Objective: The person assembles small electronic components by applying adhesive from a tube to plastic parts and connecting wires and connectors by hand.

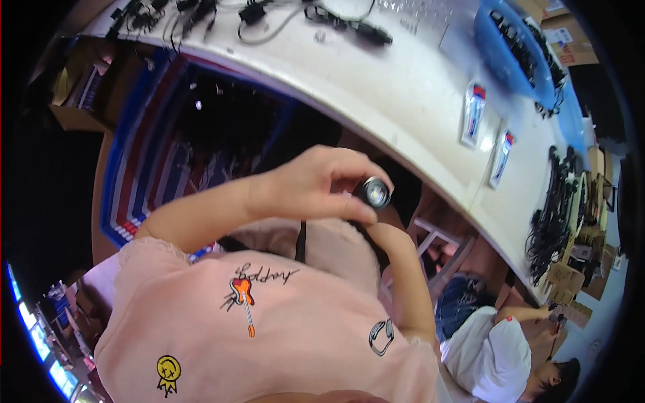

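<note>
A small black flashlight with a round clear lens in a metal rim is held in front of my waist, its lens turned up toward me. My left hand is closed round its head, thumb on the near side and fingers curled over the far side. Just below, my right hand comes in from the right and is mostly hidden behind my left thumb and the flashlight. Its fingers do not show, so whether it grips the flashlight's lower body cannot be made out.
Ahead runs a white table with black cables, two small blister packs and a blue basin of black parts. A blue-red striped bag gapes open at left. A co-worker in a white shirt sits at right.
</note>
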Motion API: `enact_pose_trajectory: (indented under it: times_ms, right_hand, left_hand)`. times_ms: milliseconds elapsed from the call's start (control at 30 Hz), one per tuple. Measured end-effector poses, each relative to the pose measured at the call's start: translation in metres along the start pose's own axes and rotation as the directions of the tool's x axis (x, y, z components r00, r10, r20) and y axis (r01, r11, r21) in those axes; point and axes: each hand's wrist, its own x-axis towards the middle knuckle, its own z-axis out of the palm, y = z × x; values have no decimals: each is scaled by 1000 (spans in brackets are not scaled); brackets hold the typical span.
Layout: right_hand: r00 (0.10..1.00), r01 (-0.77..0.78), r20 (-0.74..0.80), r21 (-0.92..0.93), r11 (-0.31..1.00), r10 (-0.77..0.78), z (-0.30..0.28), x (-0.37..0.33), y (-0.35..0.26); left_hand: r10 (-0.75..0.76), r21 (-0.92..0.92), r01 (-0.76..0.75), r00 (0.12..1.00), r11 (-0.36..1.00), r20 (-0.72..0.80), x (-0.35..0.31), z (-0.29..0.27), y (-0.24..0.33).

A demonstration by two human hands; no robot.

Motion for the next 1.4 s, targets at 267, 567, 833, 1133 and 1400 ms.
enact_pose_trajectory:
  times_ms: [267,567,833,1133,1400]
  right_hand:
    - [787,403,-422,-201,893,-450,-141,3,-120]
    - [460,267,-491,-718,643,-740,-200,193,-132]
    - [706,183,-539,-487,854,-459,-206,135,-140]
    - [870,235,-440,-26,972,-222,-147,38,-111]
    - [744,295,-551,-236,926,-378,-140,35,-104]
  left_hand:
    - [234,-188,-255,964,948,-130,-19,0,-20]
    - [130,-274,-203,956,940,-264,-28,-34,-42]
    - [89,-369,-187,960,910,-267,-26,-36,-68]
    - [256,-522,-304,953,797,-164,-2,-15,-57]
    - [143,-431,-177,983,885,-112,22,1,-55]
